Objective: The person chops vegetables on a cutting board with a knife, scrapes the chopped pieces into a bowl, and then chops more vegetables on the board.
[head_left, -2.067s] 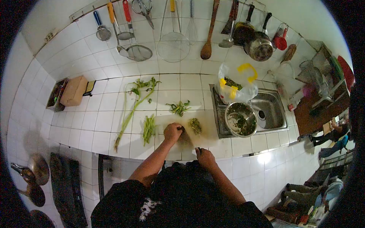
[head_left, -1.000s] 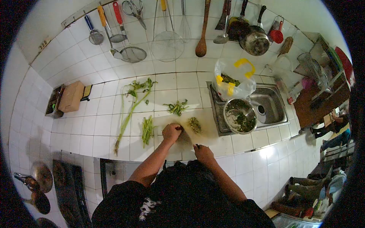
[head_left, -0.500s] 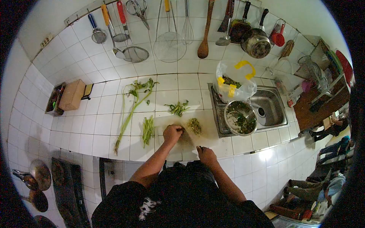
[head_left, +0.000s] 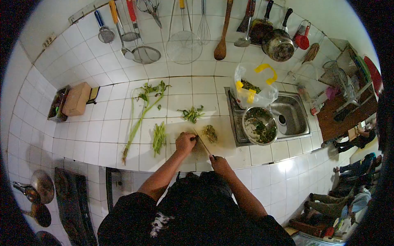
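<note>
My right hand (head_left: 221, 165) is closed round the dark handle of a knife (head_left: 203, 143), its blade slanting up and left over a pale cutting board (head_left: 225, 144). Beside the blade, my left hand (head_left: 185, 142) is closed with its fingertips pinched on a small dark bit I cannot make out. A heap of chopped greens (head_left: 210, 133) lies on the board just right of the blade. Beyond it are loose leaves (head_left: 191, 114). A bundle of cut green stems (head_left: 159, 138) lies left of my left hand, and long leafy stalks (head_left: 137, 130) lie farther left.
On the right, a steel bowl of cut greens (head_left: 245, 124) stands at the edge of the sink (head_left: 303, 117). Behind it sits a plastic bag (head_left: 269, 96) with greens inside. Utensils and a pot (head_left: 278, 45) hang on the tiled wall. Several people (head_left: 334, 205) are at far right.
The knife blade, dark and hard to see before, now shows clearly beside my left fingertips. My right hand has shifted slightly up and left. The view has tilted a little.
</note>
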`<state>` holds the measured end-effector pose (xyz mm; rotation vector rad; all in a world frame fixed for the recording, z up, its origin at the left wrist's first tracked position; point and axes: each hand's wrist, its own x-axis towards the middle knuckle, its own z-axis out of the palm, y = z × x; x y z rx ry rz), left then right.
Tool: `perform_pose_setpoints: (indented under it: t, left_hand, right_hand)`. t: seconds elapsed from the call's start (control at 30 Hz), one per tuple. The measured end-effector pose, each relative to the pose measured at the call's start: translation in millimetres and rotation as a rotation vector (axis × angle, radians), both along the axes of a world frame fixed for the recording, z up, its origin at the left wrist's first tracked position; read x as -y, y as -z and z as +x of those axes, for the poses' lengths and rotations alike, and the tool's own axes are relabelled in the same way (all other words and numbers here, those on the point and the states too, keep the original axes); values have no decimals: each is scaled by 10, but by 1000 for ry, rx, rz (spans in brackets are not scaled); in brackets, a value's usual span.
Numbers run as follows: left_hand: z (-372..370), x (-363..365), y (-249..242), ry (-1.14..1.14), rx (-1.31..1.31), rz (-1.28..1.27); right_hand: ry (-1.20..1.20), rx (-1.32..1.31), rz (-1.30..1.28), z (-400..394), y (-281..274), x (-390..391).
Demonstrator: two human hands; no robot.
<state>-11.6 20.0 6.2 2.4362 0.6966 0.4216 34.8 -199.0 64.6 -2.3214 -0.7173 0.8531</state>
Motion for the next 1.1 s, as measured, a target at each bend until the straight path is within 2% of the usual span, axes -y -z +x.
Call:
perform_pose_setpoints:
  t: [0.13,0.2,0.27,0.33,0.4,0.47,0.57,0.63,0.7,0.8,0.9,0.97,1.1]
  left_hand:
    - [-4,-9,-44,-52,-52,29]
    - [31,-69,4,3,5,-88]
    - [59,-85,99,-12,35,-96]
    - [32,-43,-26,-24,56,-108]
    - [1,-14,-173,-40,-62,-69]
    - [33,-46,49,-59,-3,-90]
    - [18,-59,127,-75,41,-130]
    - [21,-27,43,-83,26,-165]
    - [-3,2,8,-59,81,-142]
    - [14,-9,67,-74,28,-88]
    - [4,-21,123,-63,72,-1]
    - [-10,20,64,-94,41,-25]
    - [11,14,38,-79,-19,-80]
  right_hand:
    - [-59,1,4,20,41,-32]
    - [-60,5,8,-20,128,27]
    - [-91,33,-13,-47,180,109]
    - [-64,31,-27,-11,127,-24]
    - [-36,28,-42,14,185,-60]
    - [-139,201,-61,108,403,-122]
    - [-117,116,-146,110,53,-43]
    - [-88,152,-125,98,-92,11]
    - [-51,179,-109,95,-79,34]
    - [-104,165,-12,119,-56,8]
    - [-65,72,-92,31,-137,15]
    - [-117,146,-87,9,-20,78]
    - [-64,86,-150,0,-44,78]
